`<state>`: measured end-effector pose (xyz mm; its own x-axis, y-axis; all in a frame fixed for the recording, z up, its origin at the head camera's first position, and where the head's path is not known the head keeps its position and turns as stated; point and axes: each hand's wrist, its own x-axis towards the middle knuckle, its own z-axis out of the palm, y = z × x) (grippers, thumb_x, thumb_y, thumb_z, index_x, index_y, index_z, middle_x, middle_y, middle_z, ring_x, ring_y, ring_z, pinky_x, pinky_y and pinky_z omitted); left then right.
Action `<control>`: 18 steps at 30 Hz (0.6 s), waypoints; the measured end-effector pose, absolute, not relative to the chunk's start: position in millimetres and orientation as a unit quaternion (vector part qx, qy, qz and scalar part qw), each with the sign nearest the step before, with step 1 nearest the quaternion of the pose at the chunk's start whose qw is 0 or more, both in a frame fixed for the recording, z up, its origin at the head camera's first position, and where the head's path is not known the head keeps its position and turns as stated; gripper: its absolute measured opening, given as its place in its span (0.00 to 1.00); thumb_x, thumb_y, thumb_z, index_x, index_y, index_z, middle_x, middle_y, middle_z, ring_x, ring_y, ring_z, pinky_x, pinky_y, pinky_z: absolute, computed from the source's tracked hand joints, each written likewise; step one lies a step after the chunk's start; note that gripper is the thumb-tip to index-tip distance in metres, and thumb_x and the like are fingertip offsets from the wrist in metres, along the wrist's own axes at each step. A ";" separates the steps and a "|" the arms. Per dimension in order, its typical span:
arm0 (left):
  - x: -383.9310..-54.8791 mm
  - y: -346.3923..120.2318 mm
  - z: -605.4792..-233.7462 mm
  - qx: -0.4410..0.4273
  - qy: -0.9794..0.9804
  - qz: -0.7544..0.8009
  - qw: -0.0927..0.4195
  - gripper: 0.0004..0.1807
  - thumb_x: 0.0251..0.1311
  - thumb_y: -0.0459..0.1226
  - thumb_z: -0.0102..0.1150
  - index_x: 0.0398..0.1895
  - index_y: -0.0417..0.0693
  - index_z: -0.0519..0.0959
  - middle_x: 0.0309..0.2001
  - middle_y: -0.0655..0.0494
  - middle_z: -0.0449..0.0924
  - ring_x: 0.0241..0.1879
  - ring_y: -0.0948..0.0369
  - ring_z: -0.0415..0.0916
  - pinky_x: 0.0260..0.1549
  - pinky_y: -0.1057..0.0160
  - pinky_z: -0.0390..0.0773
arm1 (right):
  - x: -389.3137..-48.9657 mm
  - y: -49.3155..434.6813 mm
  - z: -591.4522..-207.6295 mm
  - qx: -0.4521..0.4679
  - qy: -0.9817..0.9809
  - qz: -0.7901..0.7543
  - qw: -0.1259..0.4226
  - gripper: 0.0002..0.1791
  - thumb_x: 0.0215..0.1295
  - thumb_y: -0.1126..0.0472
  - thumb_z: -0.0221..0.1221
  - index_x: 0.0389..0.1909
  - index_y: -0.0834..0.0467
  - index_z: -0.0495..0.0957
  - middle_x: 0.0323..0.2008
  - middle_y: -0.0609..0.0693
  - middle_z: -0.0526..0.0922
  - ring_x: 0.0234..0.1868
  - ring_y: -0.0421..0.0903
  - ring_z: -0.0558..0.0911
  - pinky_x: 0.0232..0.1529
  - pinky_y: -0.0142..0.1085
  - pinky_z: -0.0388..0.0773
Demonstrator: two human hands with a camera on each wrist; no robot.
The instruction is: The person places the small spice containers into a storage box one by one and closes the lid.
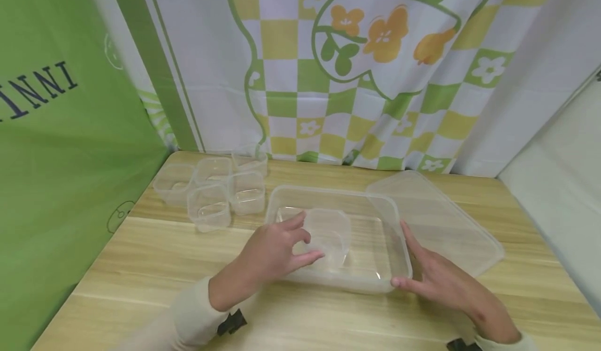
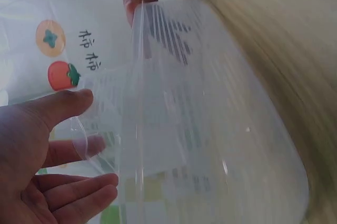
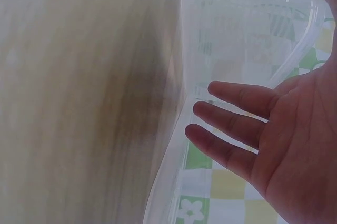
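Observation:
A small clear plastic cup [image 1: 331,233] is inside a large clear rectangular container [image 1: 338,283], toward its left half. My left hand [image 1: 277,249] holds the cup at its rim; in the left wrist view one fingertip [image 2: 96,145] shows through the clear wall, and the cup stands out past the container's rim. My right hand [image 1: 439,278] rests against the container's right end, thumb at the near corner and index finger along the side. In the right wrist view its other fingers [image 3: 226,121] are straight and spread, holding nothing.
Several similar small cups [image 1: 208,207] stand grouped at the table's back left. A flat clear lid [image 1: 436,226] lies at the right, partly behind the container. A patterned curtain [image 1: 324,100] hangs along the back edge of the wooden table [image 1: 155,267].

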<state>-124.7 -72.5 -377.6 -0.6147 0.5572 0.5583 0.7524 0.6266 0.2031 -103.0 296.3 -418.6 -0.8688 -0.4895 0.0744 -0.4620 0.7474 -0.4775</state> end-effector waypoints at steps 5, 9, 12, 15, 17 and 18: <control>-118.3 -59.5 -382.0 -0.381 -0.878 -0.192 0.219 0.18 0.55 0.53 0.76 0.28 0.48 0.87 0.52 0.40 0.85 0.17 0.64 0.78 0.17 0.69 0.77 | -102.5 295.8 -418.7 -0.257 0.934 -0.249 0.027 0.64 0.66 0.46 0.69 0.83 0.56 0.30 0.73 0.76 0.56 0.63 0.72 0.73 0.58 0.64 0.72; -117.3 -50.1 -384.6 -0.392 -0.874 -0.199 0.207 0.18 0.56 0.54 0.75 0.29 0.48 0.87 0.52 0.40 0.85 0.20 0.63 0.81 0.18 0.71 0.76 | -102.2 295.6 -418.9 -0.256 0.934 -0.247 0.026 0.64 0.66 0.45 0.69 0.83 0.56 0.30 0.74 0.76 0.55 0.64 0.73 0.72 0.59 0.64 0.71; -117.9 -44.1 -386.2 -0.393 -0.876 -0.206 0.188 0.18 0.58 0.54 0.74 0.30 0.48 0.88 0.54 0.38 0.84 0.26 0.60 0.85 0.22 0.68 0.81 | -102.5 295.6 -418.7 -0.256 0.935 -0.244 0.024 0.64 0.65 0.45 0.69 0.83 0.56 0.31 0.74 0.75 0.56 0.65 0.72 0.71 0.59 0.64 0.71; -119.2 -38.4 -388.5 -0.390 -0.881 -0.211 0.167 0.19 0.60 0.53 0.72 0.32 0.47 0.88 0.56 0.37 0.82 0.34 0.56 0.88 0.29 0.62 0.85 | -102.8 295.7 -418.4 -0.257 0.936 -0.241 0.020 0.64 0.65 0.45 0.70 0.83 0.57 0.32 0.73 0.75 0.57 0.65 0.72 0.72 0.59 0.64 0.71; -120.0 -34.7 -390.1 -0.389 -0.882 -0.215 0.154 0.19 0.61 0.53 0.72 0.33 0.46 0.88 0.56 0.36 0.82 0.39 0.54 0.88 0.32 0.60 0.86 | -103.0 295.8 -418.1 -0.257 0.935 -0.241 0.019 0.63 0.65 0.46 0.70 0.83 0.56 0.32 0.73 0.75 0.57 0.65 0.72 0.72 0.59 0.64 0.71; -120.5 -32.9 -391.0 -0.388 -0.883 -0.218 0.150 0.19 0.61 0.53 0.71 0.34 0.46 0.88 0.57 0.36 0.82 0.41 0.53 0.88 0.32 0.60 0.87 | -103.1 295.8 -418.0 -0.257 0.935 -0.241 0.018 0.63 0.65 0.46 0.70 0.83 0.56 0.32 0.73 0.75 0.57 0.65 0.72 0.72 0.59 0.64 0.71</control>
<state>-120.5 -32.9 -391.0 -0.6542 0.6201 0.4330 0.7503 0.6042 0.2682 -103.1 295.8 -418.0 -0.8668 -0.4905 0.0898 -0.4727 0.7509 -0.4611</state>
